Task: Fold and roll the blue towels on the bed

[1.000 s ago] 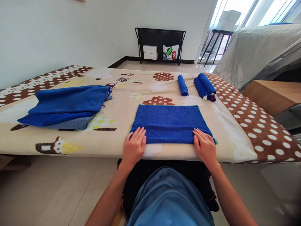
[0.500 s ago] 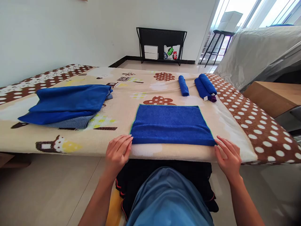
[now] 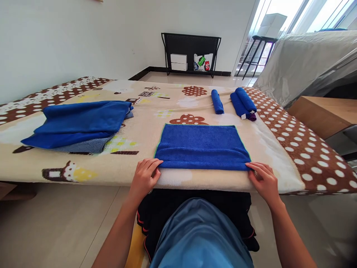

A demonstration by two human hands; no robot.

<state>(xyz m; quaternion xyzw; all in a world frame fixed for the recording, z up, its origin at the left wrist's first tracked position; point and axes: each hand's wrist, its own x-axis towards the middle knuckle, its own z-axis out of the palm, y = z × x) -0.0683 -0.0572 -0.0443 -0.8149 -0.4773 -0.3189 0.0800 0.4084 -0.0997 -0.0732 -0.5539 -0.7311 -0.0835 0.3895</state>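
A folded blue towel (image 3: 202, 146) lies flat near the front edge of a patterned blanket-covered table (image 3: 156, 111). My left hand (image 3: 145, 175) pinches the towel's near left corner. At the near right corner my right hand (image 3: 263, 179) does the same, fingers curled on the edge. A fold ridge runs along the towel's near side.
A loose pile of blue towels (image 3: 79, 124) sits on the left of the table. Rolled blue towels (image 3: 217, 101) (image 3: 243, 103) lie at the far right. A black rack (image 3: 191, 52) stands by the wall, a wooden table (image 3: 325, 113) and a covered sofa (image 3: 301, 63) to the right.
My hands slid from on top of the towel's near edge out to its two near corners, and their fingers have closed on them.
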